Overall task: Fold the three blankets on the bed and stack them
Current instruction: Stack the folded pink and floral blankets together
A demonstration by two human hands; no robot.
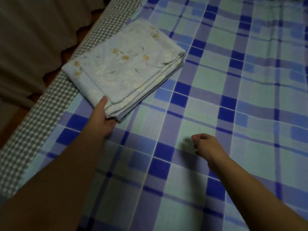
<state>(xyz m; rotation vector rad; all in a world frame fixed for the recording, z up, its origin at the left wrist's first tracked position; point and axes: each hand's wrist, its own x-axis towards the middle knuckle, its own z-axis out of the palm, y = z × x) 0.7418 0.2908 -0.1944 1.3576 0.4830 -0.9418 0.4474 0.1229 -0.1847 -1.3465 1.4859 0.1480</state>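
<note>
At about nine o'clock runs the gingham border of the bed, along its left edge. Just inside it, toward ten o'clock, one folded floral blanket lies flat on the blue plaid sheet, its layered edges facing the person. The left hand grips the blanket's near corner, thumb on top and fingers tucked underneath. Farther right, at roughly five o'clock, the right hand hovers over the sheet with fingers loosely curled, holding nothing. Judging by this, the first blanket is folded and is being set or adjusted at the spot where the stack will likely stand. The other two blankets are not in view, so two folds and the stacking itself appear to remain, about a third of the job seeming done.
</note>
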